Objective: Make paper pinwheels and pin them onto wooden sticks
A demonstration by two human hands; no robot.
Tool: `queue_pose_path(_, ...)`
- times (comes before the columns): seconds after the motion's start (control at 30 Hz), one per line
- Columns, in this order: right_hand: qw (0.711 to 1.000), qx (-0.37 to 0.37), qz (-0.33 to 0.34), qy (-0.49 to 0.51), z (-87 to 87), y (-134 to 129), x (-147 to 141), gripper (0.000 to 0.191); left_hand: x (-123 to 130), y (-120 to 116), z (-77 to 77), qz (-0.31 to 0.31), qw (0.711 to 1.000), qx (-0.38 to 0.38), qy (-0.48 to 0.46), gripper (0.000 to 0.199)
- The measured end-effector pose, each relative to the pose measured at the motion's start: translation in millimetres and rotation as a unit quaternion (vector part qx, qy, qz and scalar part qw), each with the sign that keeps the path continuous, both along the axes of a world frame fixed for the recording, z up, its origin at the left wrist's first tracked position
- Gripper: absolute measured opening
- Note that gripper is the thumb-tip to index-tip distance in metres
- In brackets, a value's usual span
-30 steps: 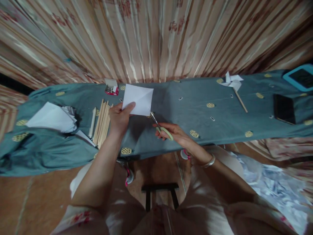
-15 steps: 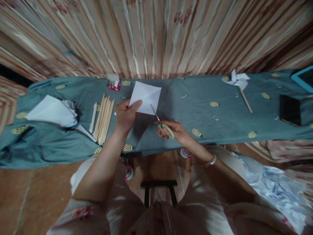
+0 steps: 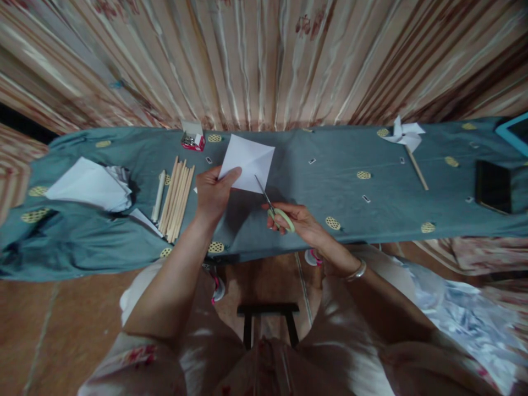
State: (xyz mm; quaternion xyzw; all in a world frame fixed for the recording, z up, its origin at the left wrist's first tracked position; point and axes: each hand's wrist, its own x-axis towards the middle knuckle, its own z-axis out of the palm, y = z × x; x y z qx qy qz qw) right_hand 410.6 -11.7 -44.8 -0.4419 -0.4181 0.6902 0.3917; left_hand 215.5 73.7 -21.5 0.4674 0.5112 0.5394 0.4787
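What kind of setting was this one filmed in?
Probably a room in a home, set up for paper crafts: a patterned curtain hangs right behind a narrow table under a pineapple-print cloth, which bears a paper pinwheel and a bundle of wooden sticks.

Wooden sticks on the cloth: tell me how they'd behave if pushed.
The wooden sticks look thin and straight, so probably stiff and light. They lie side by side with no tie visible, so a sideways push would likely spread them, perhaps roll some.
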Motion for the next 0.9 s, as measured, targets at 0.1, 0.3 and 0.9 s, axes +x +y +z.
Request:
queue_pose_path(0.1,1.0,-0.006,-0.001,-0.002,-3.3,0.0,0.2,0.06,0.5,-1.0,1.7,-0.002,1.0,0.006,-0.009,0.026)
queue_pose_path(0.3,1.0,-0.005,-0.003,-0.009,-6.5,-0.1,0.1,0.06,0.6,-1.7,3.5,-0.001,1.0,0.0,-0.015,0.025)
queue_pose_path(0.9,0.999,-0.026,-0.008,0.023,-3.6,-0.6,-2.9,0.049,-0.5,-2.7,3.5,0.0,1.0,-0.013,-0.023,0.024)
